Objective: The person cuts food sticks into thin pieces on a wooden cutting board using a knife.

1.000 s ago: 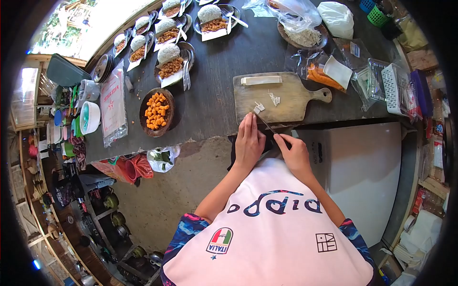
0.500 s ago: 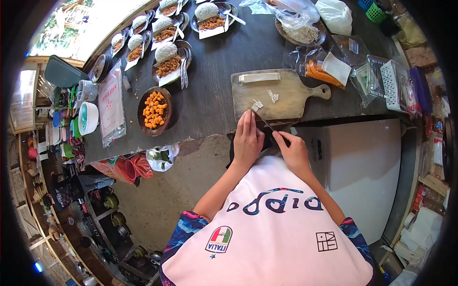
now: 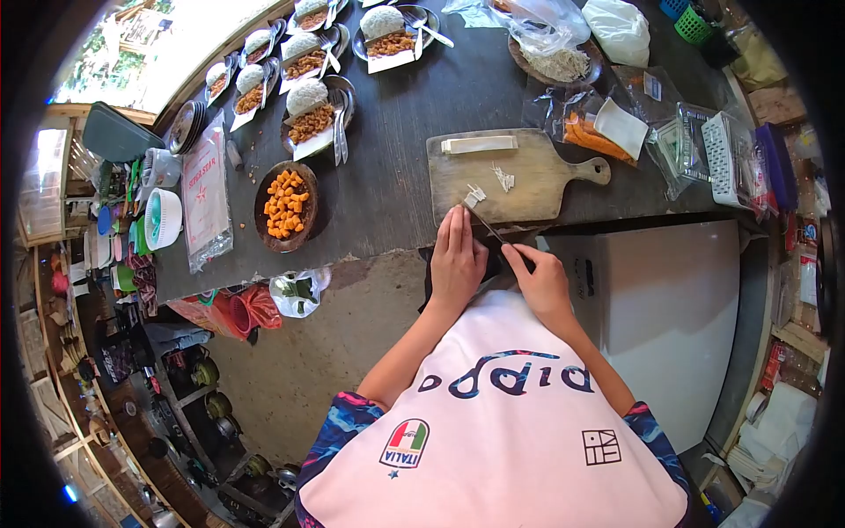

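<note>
A wooden cutting board point(image 3: 537, 189) with a handle lies near the counter's front edge. My right hand point(image 3: 539, 280) is closed around the handle of a knife point(image 3: 489, 229), whose tip reaches the board's lower left. Beside the tip, my left hand point(image 3: 459, 255) rests at the board's edge, fingers pressed together; anything under its fingertips is too small to make out. Small pale cut pieces point(image 3: 475, 193) lie just above the knife tip, with thin pale strips point(image 3: 503, 179) to their right. A long pale block point(image 3: 480, 144) sits along the board's top.
A bowl of orange cubes point(image 3: 286, 204) stands left of the board. Several plates with rice, brown food and cutlery fill the upper left. A plastic bag with orange pieces point(image 3: 585, 134), a white bag point(image 3: 616, 31) and a white basket point(image 3: 723, 163) are to the right.
The view has shifted slightly compared with one second ago. Both hands and the knife keep nearly the same place at the board's lower left.
</note>
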`<state>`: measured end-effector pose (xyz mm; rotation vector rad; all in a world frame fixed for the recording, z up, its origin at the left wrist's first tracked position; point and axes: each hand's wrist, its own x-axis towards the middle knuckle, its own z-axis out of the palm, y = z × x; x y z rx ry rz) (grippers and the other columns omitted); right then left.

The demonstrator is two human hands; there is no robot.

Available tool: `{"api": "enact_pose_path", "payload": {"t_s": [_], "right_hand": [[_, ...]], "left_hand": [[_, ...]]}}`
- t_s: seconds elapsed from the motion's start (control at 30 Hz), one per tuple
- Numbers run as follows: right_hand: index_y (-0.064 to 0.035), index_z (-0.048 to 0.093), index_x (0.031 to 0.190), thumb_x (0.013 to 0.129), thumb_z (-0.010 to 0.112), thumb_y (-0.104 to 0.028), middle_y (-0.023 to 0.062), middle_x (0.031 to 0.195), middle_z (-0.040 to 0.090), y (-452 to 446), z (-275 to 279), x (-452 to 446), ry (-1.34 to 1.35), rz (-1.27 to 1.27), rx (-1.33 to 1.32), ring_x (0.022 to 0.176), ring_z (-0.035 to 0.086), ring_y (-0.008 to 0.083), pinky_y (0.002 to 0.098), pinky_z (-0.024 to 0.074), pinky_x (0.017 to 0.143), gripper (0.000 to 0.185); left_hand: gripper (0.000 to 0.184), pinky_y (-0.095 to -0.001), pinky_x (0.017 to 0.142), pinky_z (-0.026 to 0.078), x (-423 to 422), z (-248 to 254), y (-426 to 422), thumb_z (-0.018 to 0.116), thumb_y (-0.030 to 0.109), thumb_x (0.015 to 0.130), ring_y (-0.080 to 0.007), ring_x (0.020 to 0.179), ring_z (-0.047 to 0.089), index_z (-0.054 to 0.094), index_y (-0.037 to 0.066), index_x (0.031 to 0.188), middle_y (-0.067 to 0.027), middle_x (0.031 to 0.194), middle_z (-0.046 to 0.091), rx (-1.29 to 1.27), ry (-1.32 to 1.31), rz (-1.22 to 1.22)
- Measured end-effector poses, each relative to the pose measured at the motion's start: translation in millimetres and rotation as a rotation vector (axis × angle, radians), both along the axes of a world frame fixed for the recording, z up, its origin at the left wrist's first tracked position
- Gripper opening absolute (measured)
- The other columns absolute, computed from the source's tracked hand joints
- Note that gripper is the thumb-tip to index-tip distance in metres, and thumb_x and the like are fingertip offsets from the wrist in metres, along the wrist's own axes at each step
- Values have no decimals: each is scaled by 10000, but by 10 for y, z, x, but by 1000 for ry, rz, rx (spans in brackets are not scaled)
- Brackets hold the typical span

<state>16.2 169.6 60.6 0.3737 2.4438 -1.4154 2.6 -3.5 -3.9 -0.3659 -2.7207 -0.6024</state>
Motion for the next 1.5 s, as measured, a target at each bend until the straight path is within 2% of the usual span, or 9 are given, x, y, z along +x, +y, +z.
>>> {"api": "enact_pose_path", "payload": {"t_s": [0.27, 0.37, 0.47, 0.77, 1.37, 1.47, 1.5], "right_hand": [[-29, 782, 1184, 987, 694, -511, 228, 1054, 776, -10, 16, 7, -8, 8, 27, 1011, 750, 405, 429, 573, 875, 528], [-27, 781, 1180, 987, 692, -514, 237, 1049, 772, 52, -10, 95, -14, -8, 33, 1005, 747, 414, 432, 572, 871, 532], [-28, 781, 1181, 990, 685, -517, 240, 1042, 770, 59, 11, 94, -1, 1, 52, 999, 746, 417, 437, 572, 871, 533], [-32, 786, 1163, 994, 681, -512, 243, 1021, 768, 93, 2, 132, 11, -14, 37, 971, 744, 423, 440, 571, 856, 520], [-21, 784, 1172, 983, 689, -532, 249, 1060, 766, 68, -3, 62, -36, 23, 52, 1019, 742, 421, 439, 572, 890, 553], [-3, 766, 1181, 1007, 694, -463, 241, 1043, 769, 110, 32, 119, -23, 12, 56, 946, 757, 365, 390, 559, 854, 498], [-12, 773, 1179, 999, 692, -486, 242, 1051, 769, 103, 24, 101, -24, 14, 51, 972, 751, 385, 405, 563, 867, 514]], "left_hand": [[635, -464, 1160, 454, 37, 26, 40, 679, 17, 831, -405, 1406, 476, 525, -126, 1431, -221, 1485, 489, 36, -5, 23], [620, -434, 1185, 438, 38, -3, 22, 640, 44, 869, -393, 1418, 472, 503, -152, 1441, -242, 1490, 483, -5, -7, 7], [628, -467, 1167, 447, 28, -5, 46, 676, 7, 829, -402, 1410, 470, 530, -123, 1426, -212, 1474, 493, 44, 11, 16], [616, -456, 1159, 460, 40, 16, 64, 669, 6, 834, -387, 1395, 496, 533, -122, 1421, -213, 1459, 510, 40, 0, 23], [607, -460, 1140, 475, 56, 5, 47, 660, 1, 846, -404, 1382, 502, 528, -121, 1425, -218, 1471, 502, 33, 2, 18], [614, -459, 1147, 470, 53, 25, 55, 660, 14, 848, -403, 1384, 501, 520, -125, 1430, -220, 1478, 497, 35, -7, 15], [619, -458, 1150, 468, 61, 13, 56, 660, 17, 848, -402, 1387, 499, 517, -125, 1433, -221, 1479, 497, 42, -6, 19]]}}
